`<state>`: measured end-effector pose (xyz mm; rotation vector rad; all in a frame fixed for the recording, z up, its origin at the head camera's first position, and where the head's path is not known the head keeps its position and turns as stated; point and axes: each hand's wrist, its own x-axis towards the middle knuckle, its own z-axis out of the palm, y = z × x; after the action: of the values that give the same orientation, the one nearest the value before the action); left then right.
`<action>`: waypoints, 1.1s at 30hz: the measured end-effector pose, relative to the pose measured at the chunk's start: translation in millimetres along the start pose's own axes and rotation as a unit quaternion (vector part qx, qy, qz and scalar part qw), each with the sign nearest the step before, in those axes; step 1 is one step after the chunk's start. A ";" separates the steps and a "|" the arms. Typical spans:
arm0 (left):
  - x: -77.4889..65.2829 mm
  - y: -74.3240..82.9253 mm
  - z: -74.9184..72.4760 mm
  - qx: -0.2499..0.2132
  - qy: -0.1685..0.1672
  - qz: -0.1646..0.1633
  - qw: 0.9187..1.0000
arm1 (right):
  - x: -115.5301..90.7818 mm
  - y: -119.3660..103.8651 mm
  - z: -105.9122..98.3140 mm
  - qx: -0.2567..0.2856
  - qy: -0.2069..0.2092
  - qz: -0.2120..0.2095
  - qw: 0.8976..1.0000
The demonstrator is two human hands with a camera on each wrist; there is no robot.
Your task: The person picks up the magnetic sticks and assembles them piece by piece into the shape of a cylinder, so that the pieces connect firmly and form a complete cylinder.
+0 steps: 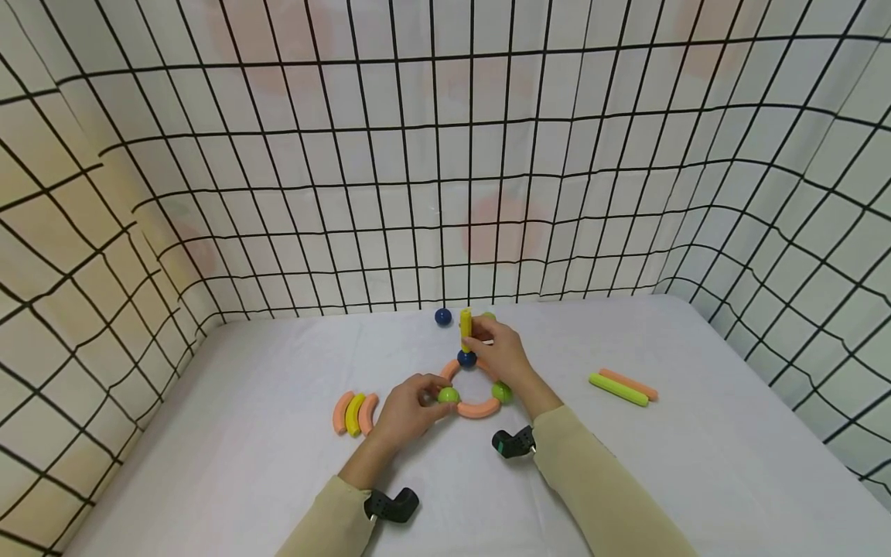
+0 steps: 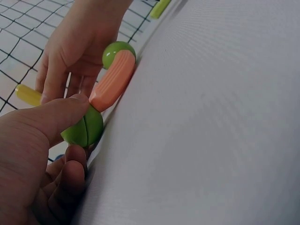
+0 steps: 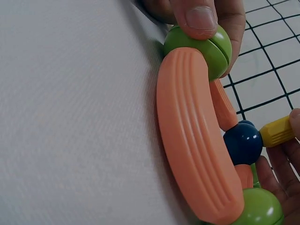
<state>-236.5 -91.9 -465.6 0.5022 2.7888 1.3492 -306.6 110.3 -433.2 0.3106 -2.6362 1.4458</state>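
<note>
A ring of orange curved pieces (image 1: 479,408) joined by balls lies on the white table. The left hand (image 1: 404,414) pinches the ring's left green ball (image 1: 448,395) between thumb and fingers, also plain in the left wrist view. At the ring's far side sits a dark blue ball (image 1: 467,359). From it a yellow rod (image 1: 465,325) stands upright, gripped by the right hand (image 1: 504,356). The rod's end meets the blue ball (image 3: 243,143) in the right wrist view. Another green ball (image 1: 502,392) forms the ring's right corner, below the right hand.
Behind the ring lie a loose blue ball (image 1: 443,317) and a green ball (image 1: 489,315), partly hidden by the right hand. Two orange curved pieces flank a yellow curved piece (image 1: 355,415) at left. A yellow-green rod (image 1: 618,389) and orange rod (image 1: 629,384) lie at right. Black-gridded walls (image 1: 418,186) enclose the table.
</note>
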 end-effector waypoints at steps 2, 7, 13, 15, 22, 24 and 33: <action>0.3 -0.3 0.1 -0.001 0.001 0.002 1.000 | -0.1 -0.7 -0.1 -0.001 -0.001 0.001 1.000; 0.1 -0.1 -0.4 0.003 0.002 0.001 1.000 | -0.2 -1.5 0.6 -0.006 0.000 0.004 1.000; 0.0 0.1 -0.5 -0.002 -0.002 -0.006 1.000 | -2.0 -2.9 1.4 -0.026 0.003 -0.002 1.000; 0.2 0.3 -0.6 -0.002 -0.003 -0.007 1.000 | -2.3 -2.8 1.6 -0.029 0.002 0.000 1.000; 0.7 0.2 -1.1 -0.002 -0.003 -0.003 1.000 | -1.4 -1.6 1.8 -0.037 -0.006 0.001 0.999; 0.7 0.3 -1.3 -0.002 -0.003 -0.005 1.000 | -1.4 -1.8 1.3 -0.038 -0.007 0.002 0.999; -0.4 -0.1 -1.4 -0.005 -0.004 0.004 1.000 | -7.0 -3.7 -6.0 -0.024 -0.008 0.007 1.000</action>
<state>-236.4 -93.1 -464.8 0.5175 2.7744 1.3590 -298.9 114.2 -428.4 0.3017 -2.6857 1.3880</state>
